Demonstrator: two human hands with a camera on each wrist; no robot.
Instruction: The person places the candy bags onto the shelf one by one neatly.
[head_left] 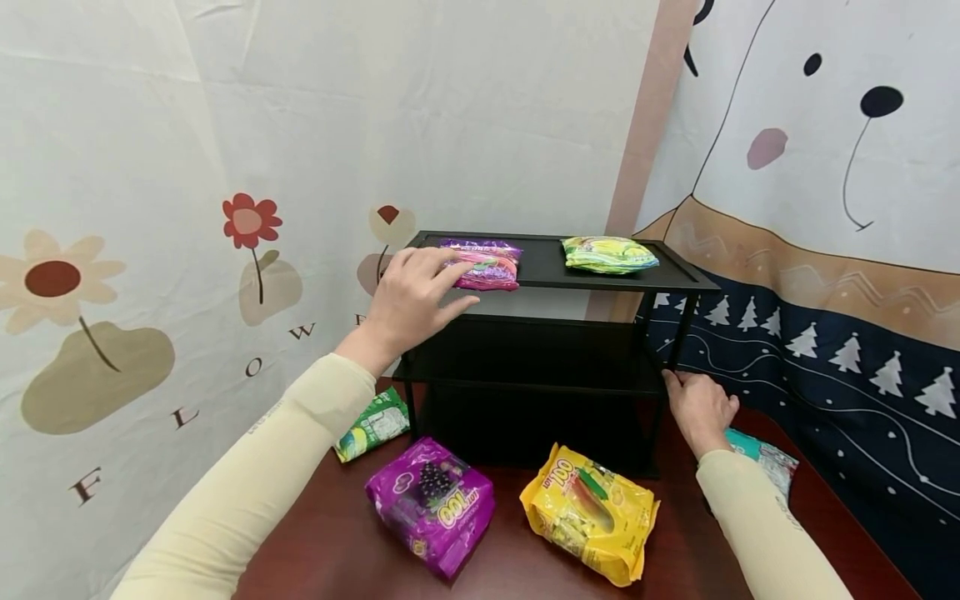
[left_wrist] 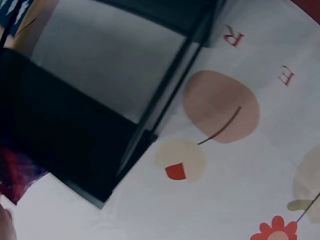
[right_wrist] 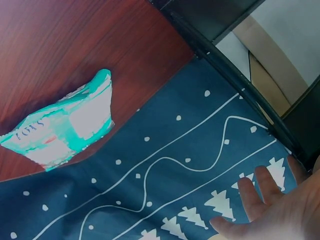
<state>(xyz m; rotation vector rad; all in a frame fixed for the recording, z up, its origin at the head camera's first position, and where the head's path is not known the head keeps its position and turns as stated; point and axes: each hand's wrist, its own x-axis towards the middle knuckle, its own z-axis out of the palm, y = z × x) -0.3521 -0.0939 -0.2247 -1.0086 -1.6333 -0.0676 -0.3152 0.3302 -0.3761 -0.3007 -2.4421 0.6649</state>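
Note:
A pink and purple candy bag [head_left: 495, 271] lies on the left part of a black three-tier shelf [head_left: 540, 267]'s top board. My left hand [head_left: 416, 296] is over its left side, the fingers stretched and the thumb apart; contact cannot be made out. In the left wrist view, only a dark edge of the candy bag [left_wrist: 20, 172] shows. At the shelf's right side, my right hand [head_left: 697, 404] pinches the upright post near the middle board; its other fingers [right_wrist: 250, 192] spread loosely in the right wrist view. A yellow-green bag [head_left: 607, 254] lies on the top board's right part.
A purple grape candy bag [head_left: 432, 504] and a yellow mango candy bag [head_left: 592, 512] lie on the reddish-brown table [head_left: 322, 533] before the shelf. A green bag [head_left: 378, 423] is at its left, a teal-white bag [right_wrist: 70, 125] at its right. Printed curtains [head_left: 480, 108] hang close behind.

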